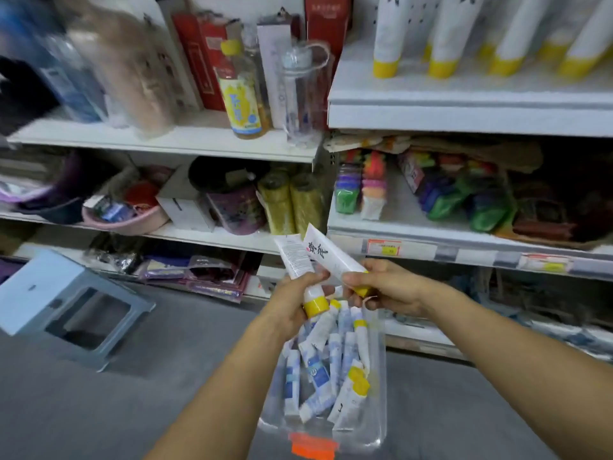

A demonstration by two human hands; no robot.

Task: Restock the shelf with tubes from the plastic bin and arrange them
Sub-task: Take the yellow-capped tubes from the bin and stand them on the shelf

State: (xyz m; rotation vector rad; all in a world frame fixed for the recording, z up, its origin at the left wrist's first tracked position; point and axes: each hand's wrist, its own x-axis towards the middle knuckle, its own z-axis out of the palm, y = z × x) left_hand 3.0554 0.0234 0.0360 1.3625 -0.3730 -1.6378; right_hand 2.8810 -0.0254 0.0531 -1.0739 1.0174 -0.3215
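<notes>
Gripping left tube (296, 260) in left hand (291, 304), right tube (331, 260) in right hand (384, 288), two total, above plastic bin (378, 410)

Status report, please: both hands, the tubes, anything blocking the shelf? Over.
Left hand grips one yellow-capped tube; right hand grips a second tube. Both over plastic bin, more tubes inside. Nothing seen blocking shelf.

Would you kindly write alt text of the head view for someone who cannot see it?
The left hand grips a white, yellow-capped tube and the right hand a second tube, above a plastic bin of more tubes. Matching tubes stand on the upper shelf.
</notes>
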